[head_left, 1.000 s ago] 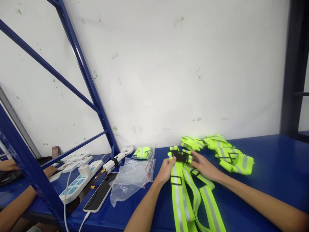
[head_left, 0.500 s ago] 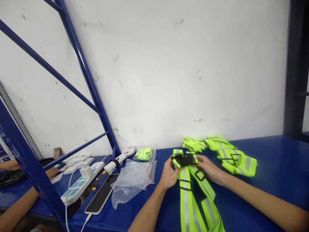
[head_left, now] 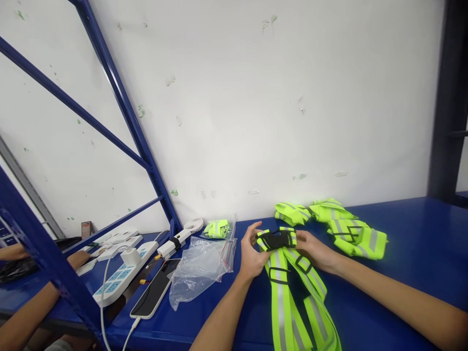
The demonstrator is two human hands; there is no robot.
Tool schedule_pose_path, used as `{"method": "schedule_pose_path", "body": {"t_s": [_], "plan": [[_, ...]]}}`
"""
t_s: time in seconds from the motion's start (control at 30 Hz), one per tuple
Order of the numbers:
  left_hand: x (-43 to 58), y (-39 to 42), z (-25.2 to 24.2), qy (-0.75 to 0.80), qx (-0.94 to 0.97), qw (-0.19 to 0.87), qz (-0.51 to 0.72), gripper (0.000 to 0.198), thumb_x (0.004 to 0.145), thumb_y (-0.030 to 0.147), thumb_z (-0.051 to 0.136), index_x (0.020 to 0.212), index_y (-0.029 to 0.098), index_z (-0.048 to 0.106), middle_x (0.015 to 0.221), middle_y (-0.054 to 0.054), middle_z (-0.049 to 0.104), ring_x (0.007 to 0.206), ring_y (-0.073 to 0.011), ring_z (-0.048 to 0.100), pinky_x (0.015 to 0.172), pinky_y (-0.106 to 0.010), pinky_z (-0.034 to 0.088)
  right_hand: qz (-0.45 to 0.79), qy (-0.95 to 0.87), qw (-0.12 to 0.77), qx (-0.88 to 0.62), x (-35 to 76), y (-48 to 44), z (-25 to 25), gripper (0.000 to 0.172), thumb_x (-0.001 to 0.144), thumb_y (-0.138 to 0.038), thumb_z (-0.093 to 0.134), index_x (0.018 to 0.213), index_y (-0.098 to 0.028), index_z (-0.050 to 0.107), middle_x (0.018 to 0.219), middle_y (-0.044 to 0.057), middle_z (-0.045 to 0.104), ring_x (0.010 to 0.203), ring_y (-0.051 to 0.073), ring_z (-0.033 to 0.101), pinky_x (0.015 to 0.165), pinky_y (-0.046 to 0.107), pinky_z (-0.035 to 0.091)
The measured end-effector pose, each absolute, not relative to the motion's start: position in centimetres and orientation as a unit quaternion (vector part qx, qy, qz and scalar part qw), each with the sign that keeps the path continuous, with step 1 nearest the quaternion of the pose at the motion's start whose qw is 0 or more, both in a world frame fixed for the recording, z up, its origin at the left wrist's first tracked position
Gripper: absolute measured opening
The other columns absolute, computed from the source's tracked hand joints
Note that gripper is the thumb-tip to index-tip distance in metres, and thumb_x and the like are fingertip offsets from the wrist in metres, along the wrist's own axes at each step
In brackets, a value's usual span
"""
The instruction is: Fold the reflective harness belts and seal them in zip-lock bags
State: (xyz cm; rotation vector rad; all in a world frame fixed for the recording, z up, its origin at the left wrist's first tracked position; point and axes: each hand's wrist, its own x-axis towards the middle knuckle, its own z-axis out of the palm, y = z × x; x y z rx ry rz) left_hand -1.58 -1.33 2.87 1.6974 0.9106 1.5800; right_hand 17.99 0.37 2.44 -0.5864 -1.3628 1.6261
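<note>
Between my hands is a neon yellow-green reflective harness (head_left: 281, 297) with grey stripes, its straps running down toward me. A black buckle (head_left: 278, 239) sits across its top end. My left hand (head_left: 253, 253) grips the left side of that end, its index finger raised behind the buckle. On the other side my right hand (head_left: 313, 249) has its fingers closed on the strap end, partly hidden by it. Black slider loops (head_left: 278, 276) show on the straps. More reflective straps (head_left: 358, 236) lie bunched behind my right hand, and another bundle (head_left: 291, 213) sits by the wall.
Clear plastic bags (head_left: 199, 270) and a small packed yellow-green bundle (head_left: 217, 228) lie left of my hands. Further left are a phone (head_left: 155, 290) on a cable, a power strip (head_left: 120, 278), a white fan (head_left: 193, 224) and a blue rack post (head_left: 47, 248). Another person's arm (head_left: 36, 304) is beyond it.
My left index finger has lifted away from the buckle's edge. The harness end has tilted slightly, showing more of the black buckle; the camera view has shifted a little.
</note>
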Motion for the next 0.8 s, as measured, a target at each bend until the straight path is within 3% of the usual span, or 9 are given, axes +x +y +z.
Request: {"method": "schedule_pose_path", "body": {"t_s": [0.13,0.27,0.37,0.5,0.57,0.7,0.8], "plan": [[-1.0,-0.2,2.2,0.336,0.563,0.467,0.593,0.067,0.061,0.025,0.082,0.123,0.018,0.055,0.092,-0.006,0.068,0.082,-0.0182,0.065,0.076,-0.027,0.049,0.566,-0.601,0.495,-0.272,18.0,0.2,3.0,0.035,0.069,-0.035,0.078,0.097,-0.017,0.071,0.096,0.008,0.075,0.089,0.029,0.069,0.084,0.042,0.052],[-0.5,0.6,1.8,0.320,0.482,0.587,0.567,0.045,0.054,0.026,0.085,0.093,0.011,0.067,0.084,-0.009,0.071,0.080,-0.0222,0.067,0.080,-0.033,0.050,0.479,-0.640,0.510,-0.316,17.4,0.4,2.2,0.042,0.076,-0.040,0.070,0.111,-0.018,0.063,0.108,0.010,0.071,0.098,0.031,0.066,0.084,0.042,0.052],[-0.3,0.4,1.8,0.312,0.468,0.598,0.571,0.041,0.057,0.024,0.084,0.092,0.012,0.067,0.084,-0.009,0.071,0.082,-0.0236,0.067,0.082,-0.036,0.050,0.387,-0.647,0.546,-0.365,16.7,0.7,0.8,0.050,0.078,-0.038,0.065,0.123,-0.019,0.054,0.116,0.011,0.067,0.106,0.031,0.061,0.091,0.044,0.049],[0.0,0.2,1.3,0.310,0.519,0.547,0.580,0.044,0.067,0.023,0.078,0.108,0.017,0.062,0.097,-0.006,0.070,0.094,-0.0223,0.065,0.090,-0.035,0.047,0.340,-0.663,0.547,-0.381,16.6,1.2,-0.2,0.057,0.082,-0.029,0.055,0.136,-0.024,0.038,0.106,0.007,0.068,0.081,0.024,0.066,0.078,0.041,0.053],[0.2,0.3,0.7,0.310,0.555,0.519,0.572,0.044,0.071,0.022,0.074,0.113,0.019,0.059,0.105,-0.006,0.068,0.101,-0.0216,0.062,0.094,-0.034,0.045,0.315,-0.675,0.557,-0.367,16.9,1.3,0.0,0.052,0.081,-0.023,0.052,0.132,-0.025,0.044,0.107,0.006,0.067,0.086,0.024,0.065,0.084,0.040,0.050],[0.3,0.6,0.2,0.325,0.562,0.532,0.543,0.042,0.074,0.019,0.068,0.114,0.019,0.056,0.110,-0.005,0.066,0.105,-0.0211,0.060,0.091,-0.032,0.045,0.299,-0.689,0.565,-0.343,17.2,1.0,1.0,0.034,0.077,-0.016,0.049,0.105,-0.024,0.065,0.113,0.005,0.067,0.113,0.028,0.057,0.099,0.039,0.041],[0.2,0.5,0.5,0.343,0.535,0.536,0.556,0.040,0.070,0.020,0.071,0.107,0.016,0.057,0.100,-0.005,0.068,0.094,-0.0208,0.064,0.082,-0.030,0.047,0.344,-0.689,0.540,-0.340,17.0,0.3,1.5,0.033,0.078,-0.021,0.054,0.109,-0.026,0.066,0.118,0.003,0.066,0.116,0.030,0.055,0.099,0.038,0.040]]}}
